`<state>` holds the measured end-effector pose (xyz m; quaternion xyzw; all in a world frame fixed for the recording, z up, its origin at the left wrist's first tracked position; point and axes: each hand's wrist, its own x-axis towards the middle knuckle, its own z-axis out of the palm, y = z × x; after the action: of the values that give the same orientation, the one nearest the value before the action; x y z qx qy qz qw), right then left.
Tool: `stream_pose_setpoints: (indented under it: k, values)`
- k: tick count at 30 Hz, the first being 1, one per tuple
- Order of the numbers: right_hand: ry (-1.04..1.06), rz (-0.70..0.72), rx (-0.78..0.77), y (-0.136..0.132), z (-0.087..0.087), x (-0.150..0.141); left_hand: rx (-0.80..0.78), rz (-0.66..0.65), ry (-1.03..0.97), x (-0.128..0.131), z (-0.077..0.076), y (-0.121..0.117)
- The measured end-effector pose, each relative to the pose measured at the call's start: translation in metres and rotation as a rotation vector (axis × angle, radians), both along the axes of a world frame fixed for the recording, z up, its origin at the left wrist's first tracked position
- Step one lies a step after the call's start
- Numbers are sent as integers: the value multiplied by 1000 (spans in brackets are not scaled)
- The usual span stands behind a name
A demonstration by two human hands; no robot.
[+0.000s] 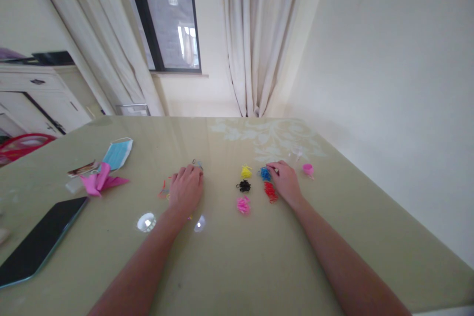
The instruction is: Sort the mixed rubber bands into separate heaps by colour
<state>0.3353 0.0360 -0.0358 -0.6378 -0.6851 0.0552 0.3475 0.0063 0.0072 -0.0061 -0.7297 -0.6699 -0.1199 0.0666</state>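
Small heaps of coloured bands lie on the pale green table [237, 266]: yellow [246, 172], blue [265, 174], black [244, 186], red [271, 191] and pink [243, 204]. My right hand [285, 180] rests palm down beside the blue and red heaps, its fingertips pinched together at the blue heap. My left hand [186, 188] lies knuckles up to the left, fingers curled over small items that I cannot make out; a few loose orange-red bits [163, 191] sit by it. A pink lump [308, 169] lies to the right of my right hand.
A dark tablet [37, 242] lies at the table's left front. Behind it are pink folded paper [99, 181], a blue face mask [117, 153] and a small wrapper [82, 169]. White cabinets, curtains and a window stand beyond the table. The wall runs along the right edge.
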Motion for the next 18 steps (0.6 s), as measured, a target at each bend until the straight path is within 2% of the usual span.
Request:
stream_pose_setpoints:
  k: [3, 7, 9, 11, 14, 18]
  values:
    - [10, 8, 16, 0, -1, 0, 91, -59, -252, 1, -1, 3]
    - [42, 12, 64, -5, 9, -2, 149, -271, -844, 6, 6, 0]
    - [59, 25, 93, -12, 18, -8, 144, -361, -1060, 13, 15, -8]
    - [88, 69, 135, -23, 29, -17, 149, -432, -1174, 21, 25, -20]
    - [186, 233, 248, -44, 43, -36, 109, -494, -1294, 33, 35, -37]
    - [231, 437, 314, -71, 54, -61, -29, -487, -1464, 44, 36, -50]
